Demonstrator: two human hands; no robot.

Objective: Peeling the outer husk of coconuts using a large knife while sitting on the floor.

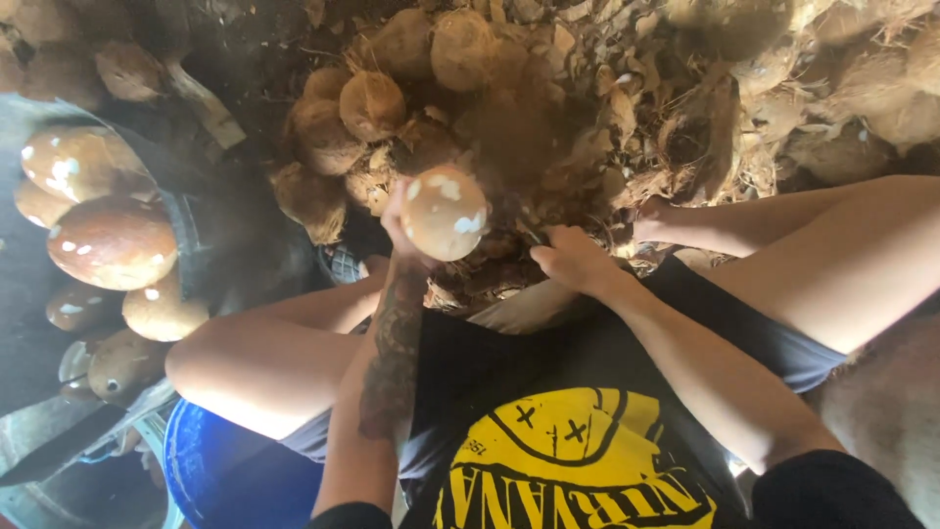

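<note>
My left hand (394,223) holds a peeled, smooth brown coconut (445,212) with white nicks, lifted a little above the ground between my knees. My right hand (570,259) is closed around something low by the husk scraps in front of me; what it grips is hidden by the fingers and by blur. A heap of husked, fibrous coconuts (372,103) lies just beyond both hands.
A dark tub (201,230) on the left holds several peeled coconuts (113,243). A blue bucket (211,470) stands under my left knee, with a long blade (69,441) beside it. Loose husk pieces (685,118) cover the ground ahead and to the right.
</note>
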